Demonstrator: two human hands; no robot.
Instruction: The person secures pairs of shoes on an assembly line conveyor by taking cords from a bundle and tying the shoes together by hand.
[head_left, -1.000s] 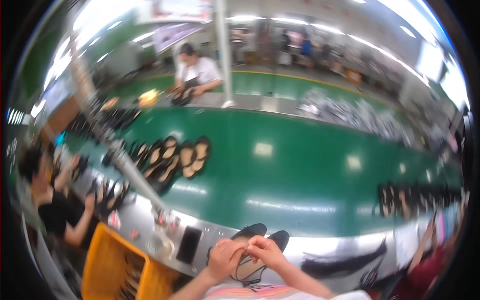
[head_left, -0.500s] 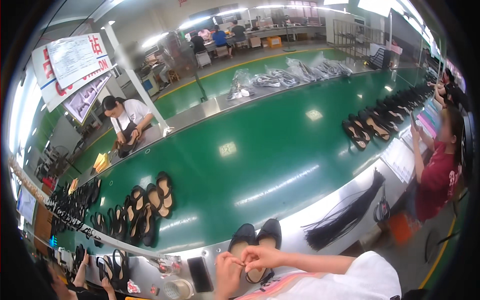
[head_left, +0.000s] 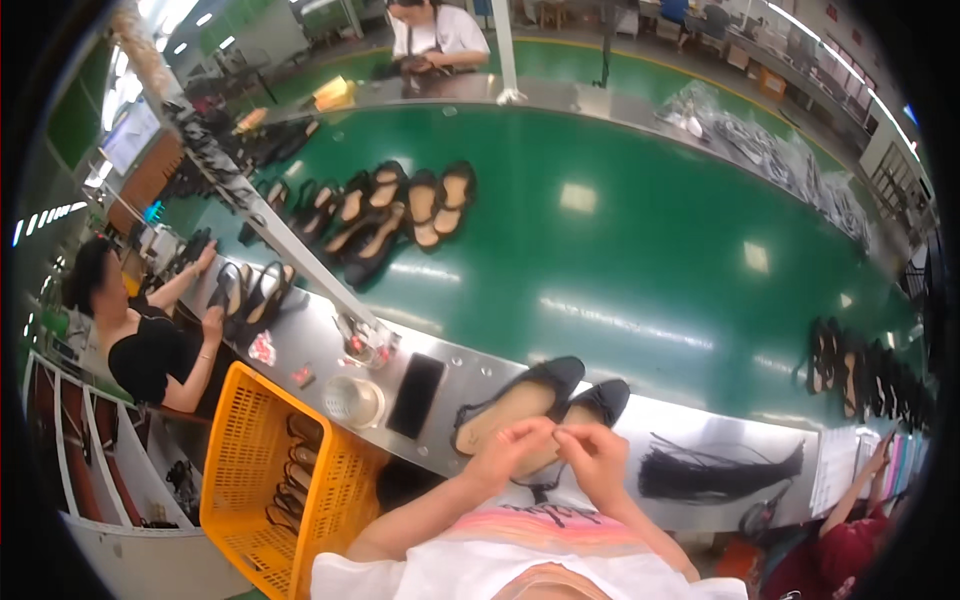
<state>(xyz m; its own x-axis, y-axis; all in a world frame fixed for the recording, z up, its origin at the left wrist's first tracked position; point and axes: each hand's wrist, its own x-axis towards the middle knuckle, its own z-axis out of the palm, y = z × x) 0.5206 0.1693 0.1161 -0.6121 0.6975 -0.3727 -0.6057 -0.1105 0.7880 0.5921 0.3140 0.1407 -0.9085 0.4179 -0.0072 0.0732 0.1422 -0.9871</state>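
Observation:
A pair of black flat shoes with beige insoles lies on the metal ledge in front of me, the left shoe (head_left: 556,376) and the right shoe (head_left: 606,396) side by side, toes pointing away. Over their heel ends, my left hand (head_left: 512,452) and my right hand (head_left: 596,462) meet with the fingertips pinched together. Anything between those fingertips is too small to make out. Both hands partly cover the shoes, mostly the right one. A thin black strap or cord (head_left: 541,490) shows just below the hands.
Left on the ledge are a dark phone (head_left: 416,395), a white cup (head_left: 354,401) and several slingback shoes (head_left: 268,300). A yellow crate (head_left: 232,470) holds shoes. Black cords (head_left: 720,468) lie to the right. The green belt (head_left: 520,270) carries more shoes. Co-workers sit left, right and across.
My view has swung left and down, bringing the yellow crate into sight. The hands stay together over the shoes, fingertips pinched. The shoes now appear turned, with toes toward the upper right.

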